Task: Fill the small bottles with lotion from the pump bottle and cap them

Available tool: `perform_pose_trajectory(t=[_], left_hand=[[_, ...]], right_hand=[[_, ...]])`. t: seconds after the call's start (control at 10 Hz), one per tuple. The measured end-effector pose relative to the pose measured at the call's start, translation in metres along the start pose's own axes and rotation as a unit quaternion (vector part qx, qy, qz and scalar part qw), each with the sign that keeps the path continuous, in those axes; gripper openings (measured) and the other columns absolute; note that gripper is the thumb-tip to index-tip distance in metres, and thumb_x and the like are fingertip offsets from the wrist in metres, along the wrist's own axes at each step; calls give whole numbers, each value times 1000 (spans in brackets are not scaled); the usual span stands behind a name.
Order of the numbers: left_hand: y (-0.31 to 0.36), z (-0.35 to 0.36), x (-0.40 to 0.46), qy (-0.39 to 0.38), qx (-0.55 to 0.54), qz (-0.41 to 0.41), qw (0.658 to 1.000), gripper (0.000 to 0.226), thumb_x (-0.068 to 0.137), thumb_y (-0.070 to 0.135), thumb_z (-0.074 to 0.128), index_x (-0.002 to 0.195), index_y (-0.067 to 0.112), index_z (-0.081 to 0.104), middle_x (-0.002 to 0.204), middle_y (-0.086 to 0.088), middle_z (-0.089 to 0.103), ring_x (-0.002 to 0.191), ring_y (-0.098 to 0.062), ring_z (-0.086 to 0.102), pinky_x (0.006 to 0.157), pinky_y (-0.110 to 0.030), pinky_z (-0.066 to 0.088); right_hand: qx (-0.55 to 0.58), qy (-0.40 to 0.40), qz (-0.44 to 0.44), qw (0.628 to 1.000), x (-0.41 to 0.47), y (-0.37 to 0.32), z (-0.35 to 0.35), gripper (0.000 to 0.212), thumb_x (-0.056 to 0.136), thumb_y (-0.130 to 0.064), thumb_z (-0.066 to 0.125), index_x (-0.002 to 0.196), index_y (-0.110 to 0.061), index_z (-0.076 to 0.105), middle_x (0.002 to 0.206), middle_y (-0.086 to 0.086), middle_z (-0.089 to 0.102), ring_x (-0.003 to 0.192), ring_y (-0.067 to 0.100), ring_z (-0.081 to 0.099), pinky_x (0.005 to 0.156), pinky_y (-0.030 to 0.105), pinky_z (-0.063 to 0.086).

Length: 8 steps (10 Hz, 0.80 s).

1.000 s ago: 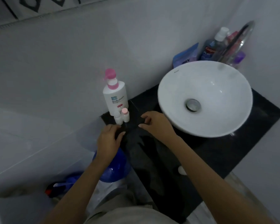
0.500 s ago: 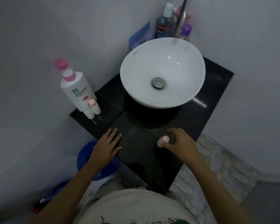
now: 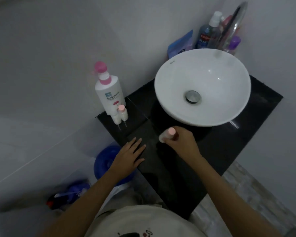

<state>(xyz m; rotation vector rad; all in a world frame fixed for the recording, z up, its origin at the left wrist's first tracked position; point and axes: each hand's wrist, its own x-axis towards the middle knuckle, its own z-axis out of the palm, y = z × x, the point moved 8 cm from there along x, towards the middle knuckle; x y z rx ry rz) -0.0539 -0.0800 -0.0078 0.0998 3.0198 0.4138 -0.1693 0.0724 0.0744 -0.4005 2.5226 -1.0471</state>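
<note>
While the left hand [image 3: 131,155] lies flat with straight fingers on the black counter [image 3: 220,151], the right hand [image 3: 179,142] grips a small bottle with a pink cap [image 3: 167,134] in front of the white basin [image 3: 202,86]. At the counter's far left corner stands the pump bottle [image 3: 108,94], and just before it stand two more small bottles [image 3: 120,114], touching each other; one has a pink cap.

Pink-capped sm bottle [image 3: 167,135] in R grip [image 3: 179,142].
</note>
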Motion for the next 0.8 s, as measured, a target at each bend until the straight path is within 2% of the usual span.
perform_pose_trajectory(t=[0.1,0.2,0.4,0.5,0.6,0.7,0.8], left_hand=[[-3,3,1,2,-1,5,1000,53,86,36,66,132,14,55,142,-13,49,132,-35,44,105,-51,41],[-6,8,0,-5,-4,0,1000,53,88,38,61,135,16,52,146,-11,45,136,-33,39,108,-50,36],[-6,12,2,11,-1,1,1000,54,83,39,67,130,15,57,141,-11,52,131,-33,47,102,-50,42],[-7,14,1,21,-1,2,1000,54,86,41,63,134,17,53,144,-10,48,134,-32,44,105,-49,38],[-9,16,0,16,-5,-5,1000,54,89,42,58,137,18,48,147,-9,44,137,-30,40,109,-47,32],[-11,20,-1,22,5,-6,1000,54,91,44,49,139,21,44,150,-7,41,139,-28,36,111,-45,23],[-12,20,-1,24,7,-14,1000,54,90,46,48,139,23,43,150,-6,41,139,-27,35,111,-44,19]], right_hand=[[-29,-37,-70,996,40,-50,25,23,75,-28,71,89,-10,64,91,5,68,85,18,62,77,32,48],[-63,-78,-93,991,77,-79,54,23,78,-22,69,91,-5,62,96,12,66,88,21,59,77,27,43],[-115,-127,-82,982,126,-95,93,25,78,-22,67,92,-3,60,98,14,64,89,27,61,77,35,51],[-128,-135,-91,978,136,-100,103,16,77,-21,63,78,-8,54,90,16,64,79,28,59,63,28,41],[-147,-147,-94,974,140,-104,108,15,77,-19,62,75,-10,50,89,17,63,74,27,55,62,27,36],[-146,-159,-96,972,144,-108,112,14,78,-16,62,74,-9,50,90,17,64,74,27,55,62,26,36],[-132,-165,-89,973,145,-106,111,14,79,-15,62,77,-9,50,94,18,64,78,27,57,64,27,38]])
